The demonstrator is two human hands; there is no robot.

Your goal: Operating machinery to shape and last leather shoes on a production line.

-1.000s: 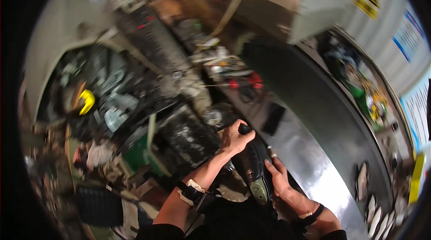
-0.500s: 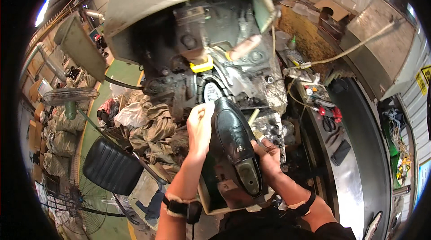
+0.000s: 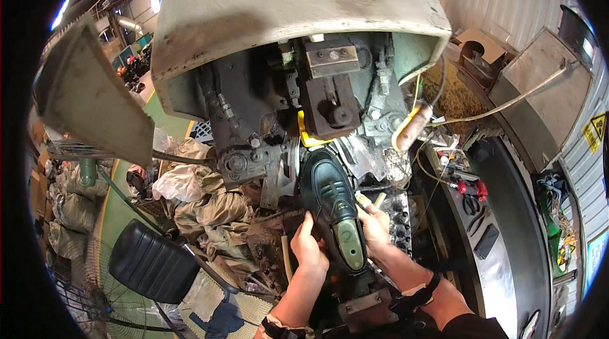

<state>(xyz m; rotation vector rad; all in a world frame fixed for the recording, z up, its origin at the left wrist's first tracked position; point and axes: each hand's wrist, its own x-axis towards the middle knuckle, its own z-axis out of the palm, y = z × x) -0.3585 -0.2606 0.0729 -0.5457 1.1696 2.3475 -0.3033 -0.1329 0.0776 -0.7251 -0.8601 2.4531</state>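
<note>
A black lace-up shoe (image 3: 326, 180) sits on a green shoe last (image 3: 350, 247), its toe pointing away from me into the machine's working head. My left hand (image 3: 309, 247) grips the shoe's left side near the heel, thumb up along its edge. On the opposite side my right hand (image 3: 375, 228) holds the shoe by the heel end, with a pale yellowish piece by its fingertips that I cannot make out. Just beyond the toe are a yellow bracket (image 3: 309, 133) and a dark metal block (image 3: 331, 107). The shoe's underside is hidden.
The machine's pale hood (image 3: 298, 6) overhangs the work. A wooden-looking handle (image 3: 412, 128) hangs at its right. Pliers and red-handled tools (image 3: 472, 190) lie on a metal bench by a dark belt (image 3: 517, 193). Left are cloth bundles (image 3: 209, 202) and a black chair (image 3: 152, 260).
My left hand has come back from beside the toe to the heel end. The toe now sits against the machine head. My view has shifted, showing more of the hood.
</note>
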